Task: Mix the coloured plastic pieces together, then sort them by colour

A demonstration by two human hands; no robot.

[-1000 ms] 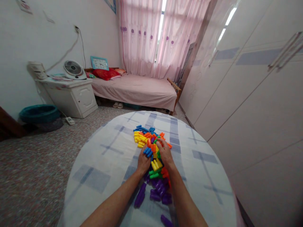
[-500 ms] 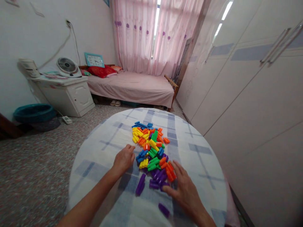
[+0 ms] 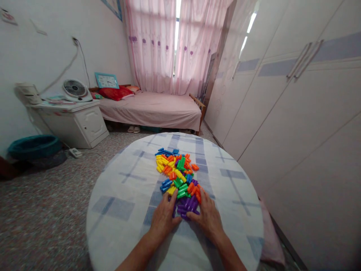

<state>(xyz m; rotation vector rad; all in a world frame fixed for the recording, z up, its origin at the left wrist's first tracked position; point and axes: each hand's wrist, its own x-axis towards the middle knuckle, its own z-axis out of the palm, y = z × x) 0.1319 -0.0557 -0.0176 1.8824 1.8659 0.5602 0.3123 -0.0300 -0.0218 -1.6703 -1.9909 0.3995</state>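
A heap of small plastic building pieces lies on the round table in several colours. Purple pieces [image 3: 188, 204] make up its near end, cupped between my hands. My left hand [image 3: 165, 214] rests at the left side with thumb and fingers apart, touching the purple pieces and partly covering one. Just past its fingertips is a yellow piece [image 3: 171, 190]. On the other side, my right hand [image 3: 208, 215] curves round the purple pieces, its fingers against the orange pieces [image 3: 195, 189]. Green pieces [image 3: 182, 191] and blue pieces [image 3: 166, 185] lie farther in.
A checked cloth [image 3: 118, 207] covers the table. Beyond it stand a bed [image 3: 158, 107] and, at left, a white cabinet [image 3: 90, 128] with a fan [image 3: 75, 89] on top. White wardrobes [image 3: 282, 143] run along the right. A teal basin [image 3: 35, 146] sits on the left.
My left hand has come right and nearer, to the purple pieces. Two purple pieces that lay apart at the near side no longer show there. My view has shifted a little.
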